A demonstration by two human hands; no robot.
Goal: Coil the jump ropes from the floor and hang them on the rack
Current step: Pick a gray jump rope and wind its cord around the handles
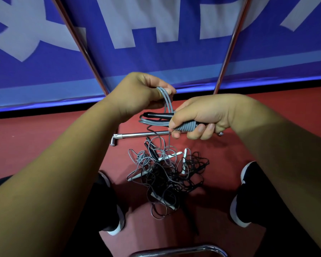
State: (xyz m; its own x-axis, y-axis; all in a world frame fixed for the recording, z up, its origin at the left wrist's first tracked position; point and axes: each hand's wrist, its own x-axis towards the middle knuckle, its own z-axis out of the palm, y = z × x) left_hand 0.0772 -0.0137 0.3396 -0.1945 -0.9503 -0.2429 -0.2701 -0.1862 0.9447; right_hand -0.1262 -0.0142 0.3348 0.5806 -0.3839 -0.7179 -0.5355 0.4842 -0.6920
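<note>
I hold a grey jump rope [167, 102] with black handles between both hands, above the floor. My left hand [139, 93] pinches the top of its looped strands. My right hand [198, 115] grips the black handles, where grey cord is wound in tight turns [186, 126]. One handle tip [152, 115] sticks out to the left. A strand trails down to a tangled pile of grey and black jump ropes [167, 175] with white and black handles on the red floor between my feet. The chrome rack's two uprights [85, 51] rise in front of me, and its base bar [137, 135] lies behind the pile.
A blue banner with white lettering [156, 62] hangs behind the rack. My shoes [246, 197] stand on either side of the pile. Another chrome tube [183, 250] curves along the bottom edge of the view.
</note>
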